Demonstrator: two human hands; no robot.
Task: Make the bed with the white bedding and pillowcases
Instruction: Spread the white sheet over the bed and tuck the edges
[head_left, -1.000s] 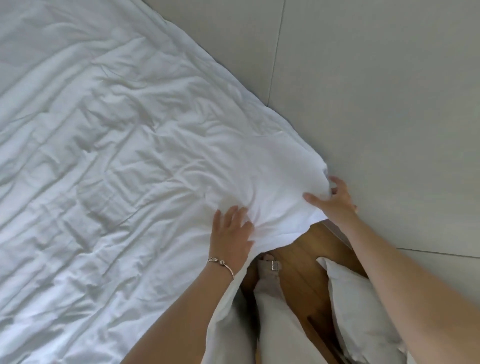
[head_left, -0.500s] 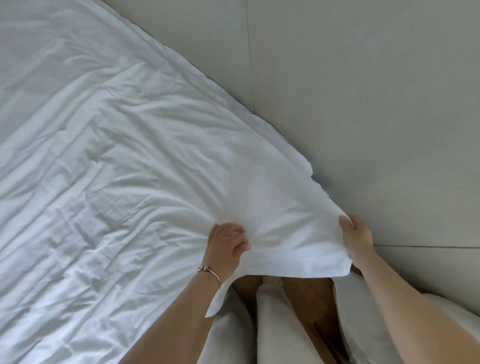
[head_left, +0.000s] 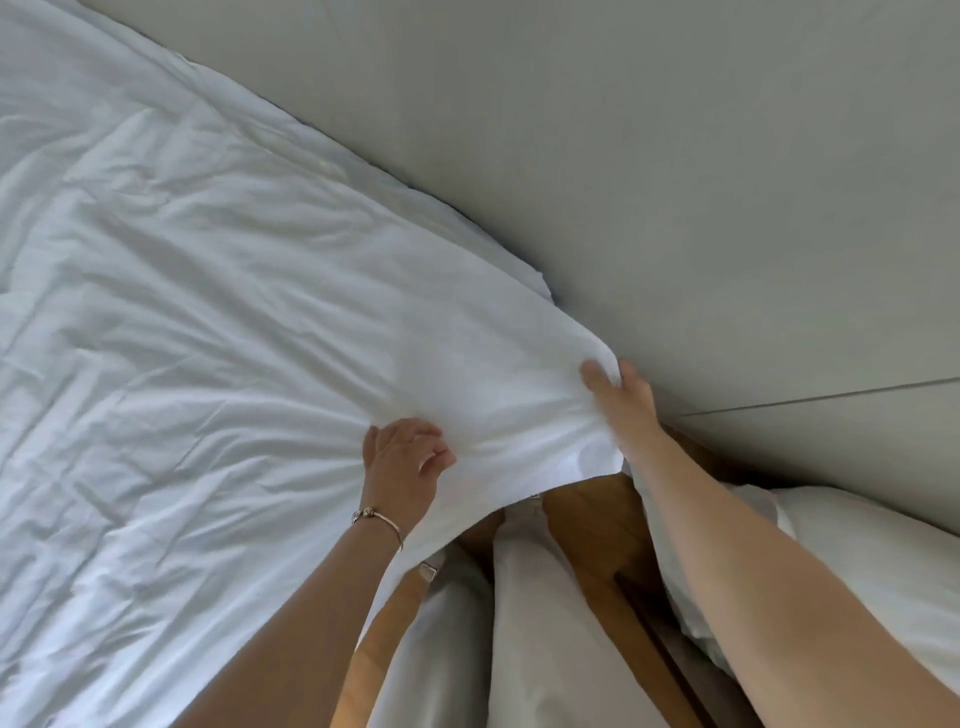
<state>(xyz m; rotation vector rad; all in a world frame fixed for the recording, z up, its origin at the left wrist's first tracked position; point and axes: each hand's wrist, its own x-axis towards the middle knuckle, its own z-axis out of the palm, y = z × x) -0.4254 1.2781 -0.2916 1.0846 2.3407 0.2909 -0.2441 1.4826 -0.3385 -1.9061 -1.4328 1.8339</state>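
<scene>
Hidden: the mattress under the wrinkled white cotton sheet is fully covered; the sheet's far edges run out of frame left and top.
Cut off: both forearms leave the bottom edge; the white pillow below the right grip is cropped at the right edge.
Hard to make out: the right fingertips are motion-blurred; how many fingers lie under the cloth cannot be told.
Left hand: back up, wrist bent, fingers curled into a bunch of sheet; grip clenched on the fabric, creases fanning out from it. Thin metal bracelet on the wrist.
Right hand: arm stretched forward, thumb on top of the sheet corner, fingers behind it; grip pinching the corner, just beside the pale grey wall.
Sheet position: the stretch between the two grips is lifted, its edge hanging free over the brown wooden floor.
Below the grips: white bedding folds lie on the floor.
</scene>
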